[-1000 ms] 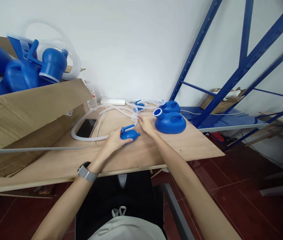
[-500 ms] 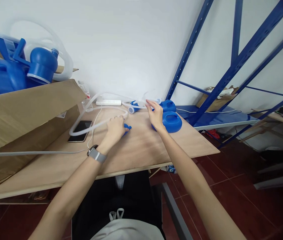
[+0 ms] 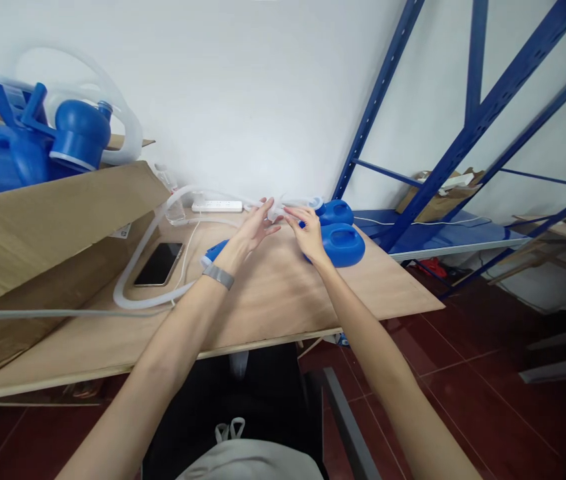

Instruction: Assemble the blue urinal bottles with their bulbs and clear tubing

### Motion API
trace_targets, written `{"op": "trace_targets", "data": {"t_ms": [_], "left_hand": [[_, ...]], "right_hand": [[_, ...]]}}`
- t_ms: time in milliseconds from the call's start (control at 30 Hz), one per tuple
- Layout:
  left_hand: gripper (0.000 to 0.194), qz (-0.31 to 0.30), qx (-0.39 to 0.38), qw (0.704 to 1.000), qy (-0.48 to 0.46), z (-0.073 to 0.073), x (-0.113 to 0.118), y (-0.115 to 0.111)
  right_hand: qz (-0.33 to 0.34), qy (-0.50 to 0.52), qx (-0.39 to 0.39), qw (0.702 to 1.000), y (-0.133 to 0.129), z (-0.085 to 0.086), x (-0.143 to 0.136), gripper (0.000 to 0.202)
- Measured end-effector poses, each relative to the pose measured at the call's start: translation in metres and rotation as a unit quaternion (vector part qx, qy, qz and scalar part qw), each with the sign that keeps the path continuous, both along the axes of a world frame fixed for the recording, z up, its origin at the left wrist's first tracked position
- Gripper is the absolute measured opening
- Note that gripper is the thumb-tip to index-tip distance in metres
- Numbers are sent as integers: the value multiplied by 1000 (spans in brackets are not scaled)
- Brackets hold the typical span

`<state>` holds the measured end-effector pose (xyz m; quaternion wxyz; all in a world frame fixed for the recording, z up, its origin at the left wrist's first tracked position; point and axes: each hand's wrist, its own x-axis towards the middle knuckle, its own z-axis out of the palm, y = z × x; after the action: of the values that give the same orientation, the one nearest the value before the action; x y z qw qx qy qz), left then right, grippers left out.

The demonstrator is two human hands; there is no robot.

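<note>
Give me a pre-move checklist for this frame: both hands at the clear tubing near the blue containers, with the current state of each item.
1. Both hands at the tube end: ok. The left hand and right hand meet at the clear tube toward the back of the table.
2. Firm grip on the tube: cannot tell; the fingers look loosely spread and the tube end is blurred.
3. Blue fitting free of the hands: ok, it lies by the left wrist.
4. Phone clear of the tubing: not ok, the tube loops around it.
5. Blue container clear of the right hand: not ok, it sits right behind it.
</note>
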<state>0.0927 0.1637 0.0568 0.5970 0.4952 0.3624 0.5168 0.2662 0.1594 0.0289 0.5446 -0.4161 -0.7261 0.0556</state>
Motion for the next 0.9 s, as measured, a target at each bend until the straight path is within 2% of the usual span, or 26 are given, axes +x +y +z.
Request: {"op": "trace_targets", "data": {"t_ms": [100, 233, 300, 367, 433, 533, 700, 900], "left_hand": [[47, -14, -5, 997, -78, -4, 7, 5], [44, 0, 8, 999, -47, -7, 10, 15], [43, -2, 14, 1000, -16, -8, 11, 21], [42, -7, 24, 1000, 6, -11, 14, 28], [41, -13, 41, 999, 13, -16, 20, 35], [40, -20, 74, 997, 26, -25, 32, 41], [44, -27, 133, 990, 30, -43, 52, 37], [45, 11, 124, 992, -23, -59, 58, 20]], "right_hand": [[-27, -94, -13, 995, -2, 3, 17, 49], [-127, -203, -37, 970, -1, 5, 62, 84], [-165, -234, -78, 955, 1, 0, 86, 93], [-162, -274, -120, 940, 2, -8, 103, 89], [-154, -312, -126, 929, 2, -17, 112, 77], [-172, -342, -94, 919, -1, -26, 108, 67], [-199, -387, -73, 897, -3, -29, 89, 71], [-209, -372, -56, 903, -6, -31, 70, 68]]}}
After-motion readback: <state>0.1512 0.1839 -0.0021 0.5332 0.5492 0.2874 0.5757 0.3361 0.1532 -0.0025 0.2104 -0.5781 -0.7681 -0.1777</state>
